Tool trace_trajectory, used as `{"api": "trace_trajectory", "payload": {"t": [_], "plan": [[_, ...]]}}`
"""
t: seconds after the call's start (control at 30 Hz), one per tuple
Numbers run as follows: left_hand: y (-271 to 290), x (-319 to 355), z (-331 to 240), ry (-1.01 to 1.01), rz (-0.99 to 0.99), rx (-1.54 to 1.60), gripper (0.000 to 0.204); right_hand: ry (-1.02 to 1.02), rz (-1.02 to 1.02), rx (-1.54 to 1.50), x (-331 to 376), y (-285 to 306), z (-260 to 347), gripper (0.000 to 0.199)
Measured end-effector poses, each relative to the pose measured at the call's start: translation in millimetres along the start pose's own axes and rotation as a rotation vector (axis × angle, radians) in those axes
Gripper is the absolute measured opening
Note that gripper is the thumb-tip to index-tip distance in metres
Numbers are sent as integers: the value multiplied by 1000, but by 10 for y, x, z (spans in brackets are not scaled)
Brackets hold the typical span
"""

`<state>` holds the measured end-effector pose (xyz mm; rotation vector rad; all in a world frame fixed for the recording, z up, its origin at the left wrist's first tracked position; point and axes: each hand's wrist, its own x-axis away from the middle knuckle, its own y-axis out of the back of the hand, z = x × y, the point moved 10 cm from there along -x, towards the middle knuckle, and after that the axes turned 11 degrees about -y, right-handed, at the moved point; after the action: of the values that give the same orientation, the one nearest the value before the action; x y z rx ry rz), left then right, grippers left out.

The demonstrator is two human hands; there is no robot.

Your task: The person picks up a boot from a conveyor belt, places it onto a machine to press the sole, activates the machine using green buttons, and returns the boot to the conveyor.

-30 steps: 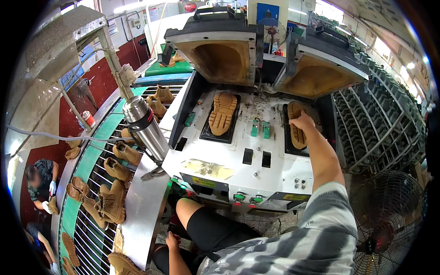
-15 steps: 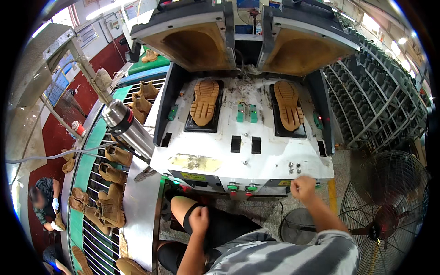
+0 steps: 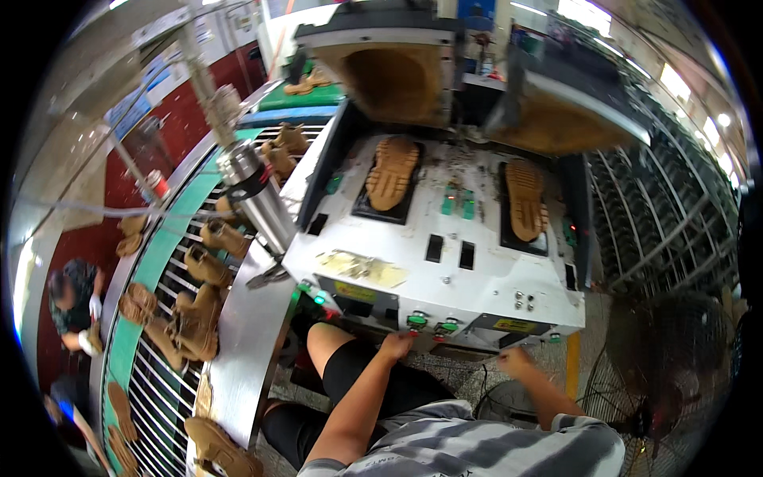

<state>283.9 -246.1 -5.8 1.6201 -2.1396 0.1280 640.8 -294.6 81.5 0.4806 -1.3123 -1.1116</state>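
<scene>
Leftmost, a co-worker (image 3: 70, 296) in white gloves held a brown shoe (image 3: 94, 337). Next came the conveyor (image 3: 125, 350), with its green strip and bare rollers, carrying several tan boots (image 3: 200, 322) and, lower down, a pair of loose flat soles (image 3: 120, 409). Alongside ran a steel worktop (image 3: 245, 338), where a metal flask (image 3: 268, 211) stood by the press (image 3: 485, 292). On the left half of the press, under its raised left lid (image 3: 389, 79), the left sole (image 3: 389, 176) lay tread up on a black pad (image 3: 367, 208). Below it, at the front edge, the left hand (image 3: 395, 347) was right by a red button (image 3: 413, 335), its fingers bent; whether they touched the button could not be told. Green blocks (image 3: 458, 203) sat between the two soles. The right hand (image 3: 515, 362) hung just in front of the press, too blurred to tell whether its fingers were clenched or loose. Beyond it, the right sole (image 3: 524, 199) lay tread up on its own dark pad, below the blurred, raised right lid (image 3: 568, 107). Farthest right were a rack (image 3: 660, 203) and, below it, a fan (image 3: 661, 374).
</scene>
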Motion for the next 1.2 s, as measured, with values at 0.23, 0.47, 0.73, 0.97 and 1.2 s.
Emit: {"api": "trace_trajectory", "payload": {"t": [0.23, 0.47, 0.73, 0.97, 1.2], "plan": [[406, -13, 94, -242, -440, 675, 22, 1027, -89, -346, 1043, 247, 3410, 13], [296, 79, -166, -261, -309, 814, 19, 831, -663, -632, -202, 2020, 4632, 49], [557, 134, -101, -274, -385, 1101, 12, 203, -582, -264, -1752, 2545, 5039, 112], [569, 140, -128, -232, -355, 1137, 12, 7, -244, -378, -2888, 2686, 4834, 108], [653, 119, -151, -317, -378, 1218, 13, 666, -712, -391, -1793, 2834, 4718, 92]]}}
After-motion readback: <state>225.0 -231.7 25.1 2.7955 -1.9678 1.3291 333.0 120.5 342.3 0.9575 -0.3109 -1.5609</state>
